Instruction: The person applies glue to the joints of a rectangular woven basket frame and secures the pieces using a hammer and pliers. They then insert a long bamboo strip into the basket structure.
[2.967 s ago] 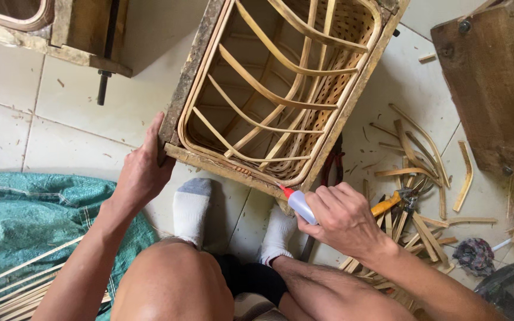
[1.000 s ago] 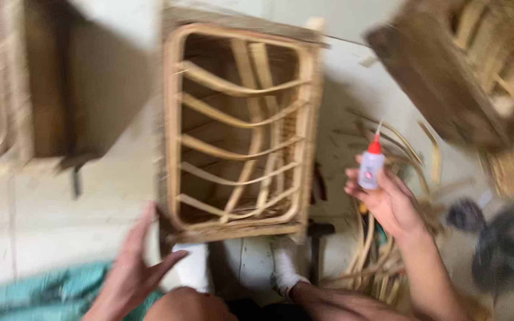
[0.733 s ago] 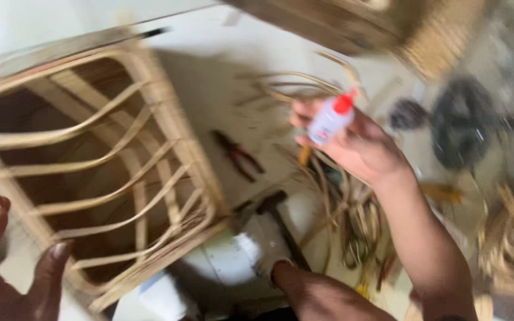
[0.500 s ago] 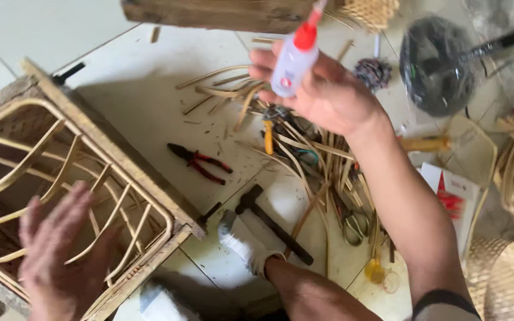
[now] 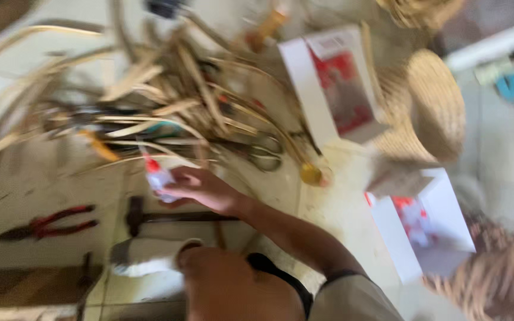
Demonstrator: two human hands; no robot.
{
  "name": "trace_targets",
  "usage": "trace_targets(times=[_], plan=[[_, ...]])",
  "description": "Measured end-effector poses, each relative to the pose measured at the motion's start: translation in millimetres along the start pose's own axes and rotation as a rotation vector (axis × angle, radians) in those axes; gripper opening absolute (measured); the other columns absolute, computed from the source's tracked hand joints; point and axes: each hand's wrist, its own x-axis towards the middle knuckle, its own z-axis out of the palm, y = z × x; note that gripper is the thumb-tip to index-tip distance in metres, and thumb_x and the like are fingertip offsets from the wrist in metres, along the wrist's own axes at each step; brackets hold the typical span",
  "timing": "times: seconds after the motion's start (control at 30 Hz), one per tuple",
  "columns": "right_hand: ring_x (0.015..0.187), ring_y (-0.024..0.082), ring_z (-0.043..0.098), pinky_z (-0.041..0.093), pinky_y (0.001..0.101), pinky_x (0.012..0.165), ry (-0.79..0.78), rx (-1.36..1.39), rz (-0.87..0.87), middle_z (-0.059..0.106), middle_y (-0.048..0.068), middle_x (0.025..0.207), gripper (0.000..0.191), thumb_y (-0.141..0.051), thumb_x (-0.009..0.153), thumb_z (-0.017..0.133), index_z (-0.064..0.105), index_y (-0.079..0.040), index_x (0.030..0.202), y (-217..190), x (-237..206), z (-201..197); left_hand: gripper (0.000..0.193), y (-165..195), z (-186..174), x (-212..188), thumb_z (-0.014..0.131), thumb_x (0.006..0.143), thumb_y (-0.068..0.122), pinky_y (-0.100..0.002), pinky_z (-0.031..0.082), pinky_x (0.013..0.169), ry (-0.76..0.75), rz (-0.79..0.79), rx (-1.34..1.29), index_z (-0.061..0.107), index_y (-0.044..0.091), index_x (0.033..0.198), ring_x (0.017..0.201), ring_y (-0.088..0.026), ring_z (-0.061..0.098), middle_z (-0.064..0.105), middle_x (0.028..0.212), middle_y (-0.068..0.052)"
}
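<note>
**Right hand on small glue bottle, low over the tiled floor**

Right hand (image 5: 200,189) is closed around a small white squeeze bottle (image 5: 157,175) with a red nozzle, nozzle pointing up and far-left. Fingers wrap the lower body of the bottle; only the top half and cap show. Frame is motion-blurred, so exact finger placement is hard to tell. Left hand is not in view.

Handling, as a judgement: the bottle looks light, soft-walled plastic, so it gives under a squeeze. A hard grip at the belly could push glue out; holding mid-body with light pressure seems safest. The red tip is narrow and likely the weak point, and may be sticky. The smooth plastic could be slippery.

Just near of the hand, a hammer (image 5: 168,217) with a dark head lies flat on the tile floor (image 5: 43,184), handle running right under the forearm. Nearer still is a foot in a white sock (image 5: 147,255) and a bare knee (image 5: 239,285). To the left, red-handled pliers (image 5: 49,223) lie flat, well apart from the bottle.

Just far of the hand is a loose pile of rattan strips (image 5: 168,101), with scissors (image 5: 263,154) among them. Further right: an open white-and-red carton (image 5: 334,83), a woven basket (image 5: 432,107) beside it, and a second white carton (image 5: 423,223) near-right.
</note>
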Motion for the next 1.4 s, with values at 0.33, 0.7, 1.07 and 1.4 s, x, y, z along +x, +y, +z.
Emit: trace_targets(times=[0.33,0.7,1.07,1.4], plan=[[0.096,0.027,0.074,0.062,0.0416,0.089,1.056,0.031,-0.278,0.072,0.015,0.111,0.035,-0.026,0.100,0.061,0.062,0.001,0.123,62.7,-204.5,-147.2,0.054,38.0,64.2,28.8,0.070,0.088,0.028,-0.045,0.036,0.125,-0.432,0.164,0.101,0.057,0.018,0.139,0.133,-0.020,0.061,0.065,0.137,-0.007],[0.089,0.026,0.075,0.065,0.0375,0.080,1.644,0.745,-0.698,0.073,0.013,0.097,0.044,-0.047,0.096,0.067,0.056,-0.006,0.110,34.2,-401.6,-272.4,0.057,26.9,57.7,24.6,0.066,0.089,0.035,-0.043,0.040,0.122,-0.680,0.110,0.324,0.054,0.023,0.143,0.132,-0.019,0.061,0.065,0.136,-0.005],[0.077,0.021,0.070,0.057,0.0376,0.069,1.279,-1.136,-0.492,0.075,0.014,0.096,0.019,-0.016,0.103,0.071,0.070,0.000,0.113,-77.9,-202.0,-300.8,0.060,-4.2,45.5,-13.1,0.063,0.089,0.042,-0.042,0.043,0.120,-0.882,-0.035,0.457,0.051,0.027,0.146,0.131,-0.018,0.061,0.065,0.136,-0.003],[0.096,0.031,0.073,0.053,0.0480,0.092,0.757,-1.907,0.754,0.077,0.013,0.105,0.019,-0.029,0.097,0.070,0.078,-0.017,0.110,-136.0,-150.2,-361.8,0.062,-33.1,38.7,-39.8,0.060,0.090,0.048,-0.040,0.046,0.117,-1.076,-0.095,0.522,0.048,0.031,0.149,0.130,-0.017,0.061,0.064,0.135,-0.001]])
